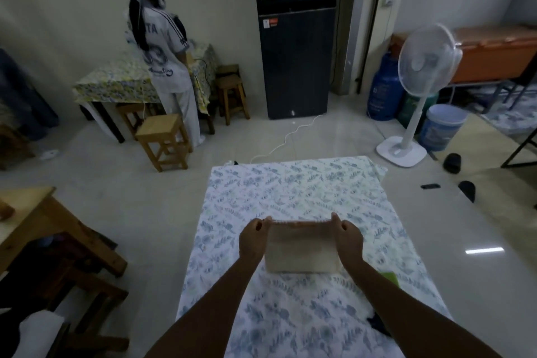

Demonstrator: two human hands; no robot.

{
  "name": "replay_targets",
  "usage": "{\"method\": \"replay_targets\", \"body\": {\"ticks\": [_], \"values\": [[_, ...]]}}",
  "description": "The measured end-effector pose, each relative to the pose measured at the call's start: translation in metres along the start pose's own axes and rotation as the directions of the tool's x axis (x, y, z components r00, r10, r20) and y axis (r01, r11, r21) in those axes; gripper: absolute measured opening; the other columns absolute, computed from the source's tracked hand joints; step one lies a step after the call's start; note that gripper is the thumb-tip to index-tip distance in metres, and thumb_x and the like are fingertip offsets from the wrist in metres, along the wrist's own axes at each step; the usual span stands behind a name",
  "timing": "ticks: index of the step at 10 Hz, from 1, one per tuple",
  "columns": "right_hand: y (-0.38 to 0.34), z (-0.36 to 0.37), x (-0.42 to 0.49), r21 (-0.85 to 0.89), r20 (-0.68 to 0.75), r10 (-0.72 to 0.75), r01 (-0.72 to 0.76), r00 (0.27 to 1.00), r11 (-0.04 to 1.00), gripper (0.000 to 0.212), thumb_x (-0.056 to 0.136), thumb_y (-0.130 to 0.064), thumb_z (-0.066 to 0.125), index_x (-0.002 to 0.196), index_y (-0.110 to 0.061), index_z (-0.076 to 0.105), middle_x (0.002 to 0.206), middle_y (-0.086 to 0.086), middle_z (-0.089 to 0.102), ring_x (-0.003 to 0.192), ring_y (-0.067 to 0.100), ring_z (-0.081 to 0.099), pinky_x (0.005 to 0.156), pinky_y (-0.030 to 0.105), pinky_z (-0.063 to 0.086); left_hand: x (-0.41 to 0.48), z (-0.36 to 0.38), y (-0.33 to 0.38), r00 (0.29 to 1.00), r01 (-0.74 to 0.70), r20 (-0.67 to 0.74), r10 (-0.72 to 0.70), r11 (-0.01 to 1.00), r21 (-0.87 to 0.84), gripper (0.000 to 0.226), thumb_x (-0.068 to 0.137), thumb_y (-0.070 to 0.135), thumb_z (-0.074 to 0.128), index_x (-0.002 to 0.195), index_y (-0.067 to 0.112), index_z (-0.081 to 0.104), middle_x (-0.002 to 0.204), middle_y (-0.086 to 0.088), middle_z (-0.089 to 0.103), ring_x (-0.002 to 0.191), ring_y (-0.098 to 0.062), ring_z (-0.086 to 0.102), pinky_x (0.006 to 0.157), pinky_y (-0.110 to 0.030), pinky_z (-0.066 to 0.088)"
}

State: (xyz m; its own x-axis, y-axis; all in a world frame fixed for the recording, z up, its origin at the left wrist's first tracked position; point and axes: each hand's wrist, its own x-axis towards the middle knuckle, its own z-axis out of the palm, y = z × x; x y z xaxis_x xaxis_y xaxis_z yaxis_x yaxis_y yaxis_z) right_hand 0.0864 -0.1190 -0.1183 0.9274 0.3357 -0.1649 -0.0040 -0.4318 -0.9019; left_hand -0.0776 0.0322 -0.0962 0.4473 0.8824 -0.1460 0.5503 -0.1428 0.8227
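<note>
A small beige folded cloth (302, 247) hangs stretched between my two hands above a table covered by a white sheet with a blue leaf print (290, 192). My left hand (253, 238) pinches the cloth's upper left corner. My right hand (350, 238) pinches its upper right corner. The cloth's lower edge reaches down near the sheet; whether it touches is unclear.
A green item (389, 277) lies on the sheet by my right forearm. A white standing fan (421, 67), blue bucket (441, 125) and gas cylinder (383, 93) stand at the right. A dark fridge (296, 46) is ahead. Another person (165, 52) stands by a table with wooden stools (164, 139).
</note>
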Motion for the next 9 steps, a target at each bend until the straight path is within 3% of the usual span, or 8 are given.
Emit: {"method": "replay_targets", "body": {"ticks": [1, 3, 4, 5, 6, 7, 8, 9], "values": [[-0.016, 0.009, 0.009, -0.004, -0.012, -0.023, 0.023, 1.0, 1.0, 0.055, 0.099, -0.041, 0.053, 0.055, -0.017, 0.029, 0.053, -0.002, 0.028, 0.049, 0.013, 0.03, 0.051, 0.029, 0.025, 0.011, -0.007, 0.006, 1.0, 0.013, 0.021, -0.013, 1.0, 0.007, 0.042, 0.098, 0.047, 0.048, 0.074, 0.013, 0.051, 0.068, 0.001, 0.048, 0.067, -0.013, 0.05, 0.057, -0.024, 0.035], [-0.082, 0.049, 0.036, 0.065, 0.152, -0.136, 0.128, 0.979, 0.99, 0.052, 0.102, -0.044, 0.047, 0.058, -0.02, 0.034, 0.056, -0.004, 0.034, 0.053, 0.012, 0.036, 0.052, 0.026, 0.029, 0.063, -0.046, 0.034, 1.0, -0.007, -0.002, 0.007, 1.0, -0.005, 0.038, 0.102, 0.033, 0.044, 0.111, 0.0, 0.061, 0.107, -0.018, 0.066, 0.103, -0.031, 0.063, 0.082, -0.033, 0.046], [-0.12, 0.078, 0.055, 0.082, 0.273, -0.156, 0.139, 0.949, 0.987, 0.038, 0.103, -0.037, 0.047, 0.073, -0.015, 0.04, 0.061, -0.005, 0.036, 0.054, 0.009, 0.037, 0.054, 0.024, 0.031, 0.104, -0.077, 0.051, 1.0, -0.009, -0.007, 0.009, 1.0, 0.006, 0.03, 0.104, 0.022, 0.042, 0.105, -0.002, 0.06, 0.103, -0.024, 0.063, 0.103, -0.031, 0.062, 0.082, -0.035, 0.046], [-0.133, 0.097, 0.062, 0.068, 0.35, -0.158, 0.143, 0.923, 0.987, 0.024, 0.103, -0.028, 0.044, 0.087, -0.011, 0.042, 0.066, -0.004, 0.038, 0.057, 0.01, 0.037, 0.059, 0.028, 0.034, 0.121, -0.093, 0.057, 0.999, 0.037, -0.003, -0.037, 0.999, -0.029, 0.009, 0.104, 0.017, 0.041, 0.104, 0.014, 0.049, 0.103, -0.008, 0.054, 0.101, -0.018, 0.053, 0.083, -0.025, 0.04], [-0.139, 0.119, 0.061, 0.033, 0.436, -0.112, 0.108, 0.893, 0.994, 0.02, 0.103, -0.028, 0.046, 0.107, -0.008, 0.048, 0.087, 0.005, 0.051, 0.077, 0.019, 0.05, 0.074, 0.036, 0.039, 0.139, -0.099, 0.05, 0.995, 0.094, -0.023, -0.097, 0.991, -0.099, 0.008, 0.102, 0.014, 0.039, 0.106, 0.021, 0.04, 0.11, -0.002, 0.048, 0.102, -0.013, 0.046, 0.088, -0.023, 0.039], [-0.139, 0.128, 0.058, 0.014, 0.473, -0.043, 0.042, 0.88, 0.999, 0.035, 0.102, -0.031, 0.048, 0.123, -0.004, 0.046, 0.108, 0.01, 0.054, 0.097, 0.024, 0.052, 0.085, 0.037, 0.042, 0.144, -0.098, 0.041, 0.992, 0.106, -0.05, -0.112, 0.987, -0.119, 0.01, 0.102, 0.013, 0.039, 0.101, 0.023, 0.043, 0.107, -0.003, 0.049, 0.1, -0.015, 0.046, 0.089, -0.024, 0.04], [-0.136, 0.138, 0.054, -0.025, 0.535, 0.003, 0.012, 0.845, 1.0, 0.046, 0.102, -0.034, 0.049, 0.137, -0.005, 0.039, 0.122, 0.01, 0.052, 0.108, 0.023, 0.052, 0.09, 0.035, 0.042, 0.148, -0.097, 0.029, 0.985, 0.161, -0.044, -0.166, 0.981, -0.108, 0.034, 0.101, 0.009, 0.04, 0.075, 0.031, 0.039, 0.081, 0.005, 0.047, 0.086, -0.017, 0.047, 0.082, -0.028, 0.041], [-0.134, 0.143, 0.053, -0.071, 0.545, 0.006, 0.04, 0.838, 0.997, 0.054, 0.101, -0.033, 0.05, 0.143, -0.003, 0.033, 0.132, 0.015, 0.051, 0.115, 0.026, 0.052, 0.094, 0.037, 0.044, 0.147, -0.097, 0.023, 0.988, 0.133, -0.063, -0.14, 0.987, -0.094, 0.045, 0.096, -0.004, 0.043, 0.062, 0.024, 0.032, 0.063, 0.004, 0.035, 0.063, -0.014, 0.037, 0.064, -0.028, 0.036]]}}
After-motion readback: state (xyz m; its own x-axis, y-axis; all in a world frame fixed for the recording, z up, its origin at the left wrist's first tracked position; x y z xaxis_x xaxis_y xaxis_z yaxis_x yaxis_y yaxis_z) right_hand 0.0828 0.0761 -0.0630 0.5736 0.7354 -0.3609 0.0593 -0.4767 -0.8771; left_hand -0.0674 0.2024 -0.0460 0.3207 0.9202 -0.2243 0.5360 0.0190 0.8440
